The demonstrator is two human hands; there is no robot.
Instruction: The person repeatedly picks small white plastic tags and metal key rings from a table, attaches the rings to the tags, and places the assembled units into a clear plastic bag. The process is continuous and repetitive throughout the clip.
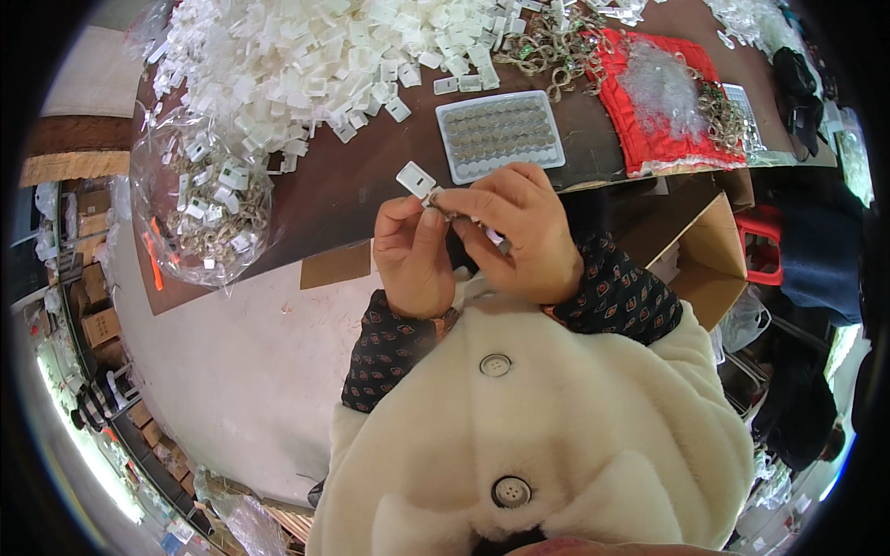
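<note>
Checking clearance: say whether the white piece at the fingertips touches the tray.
Apart: the head view shows brown tabletop between the white piece and the tray.

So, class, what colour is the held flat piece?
The flat piece is white, clearest in head view.

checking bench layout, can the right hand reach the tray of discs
Probably yes: the tray lies just beyond the right hand, nothing visibly between, though it's busy at the white piece.
</note>
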